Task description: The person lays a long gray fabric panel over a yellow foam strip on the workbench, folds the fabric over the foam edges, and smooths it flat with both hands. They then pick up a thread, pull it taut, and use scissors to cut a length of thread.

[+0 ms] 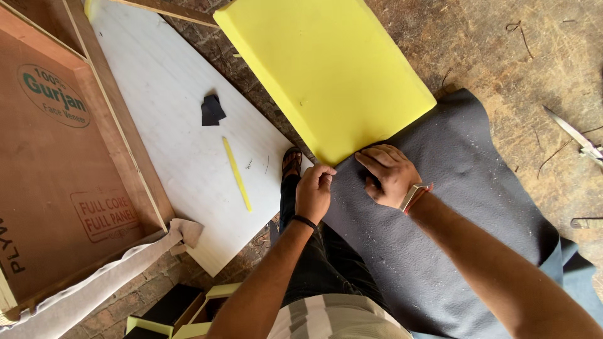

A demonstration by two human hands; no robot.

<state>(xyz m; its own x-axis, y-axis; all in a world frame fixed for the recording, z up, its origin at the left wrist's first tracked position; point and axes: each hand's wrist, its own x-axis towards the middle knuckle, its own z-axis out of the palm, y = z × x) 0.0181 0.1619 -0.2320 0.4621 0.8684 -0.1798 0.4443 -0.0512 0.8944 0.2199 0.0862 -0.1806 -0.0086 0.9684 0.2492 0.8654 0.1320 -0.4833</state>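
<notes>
Head view: left hand point(314, 191) curled into a loose fist, fingertips pinching the edge of the dark grey sheet point(440, 207) right below the near corner of the yellow foam slab point(323, 72). Black band on that wrist. Right hand point(389, 172) laid on the same sheet just beside the left, fingers bent and pressing down at the foam's edge; whether pinching the fabric or only pressing, cannot tell. Watch and red thread on that wrist.

Dark grey sheet spread over a worn wooden surface point(502, 44), fuzzy side up, flecked with pale crumbs, running from the foam toward lower right. Foam slab lying partly on the sheet's far end, the rest sticking out up-left.

Sandalled foot point(291, 162) just left of the left hand, resting at the edge of a white board point(169, 88). On that board: a thin yellow strip point(237, 174) and two small dark scraps point(212, 110), well apart from the hands. Brown plywood panel point(56, 163) far left, framed in wood, pale cloth draped at its lower corner. Scissors point(575, 133) at the right edge, on the wooden surface, well away from both hands.
</notes>
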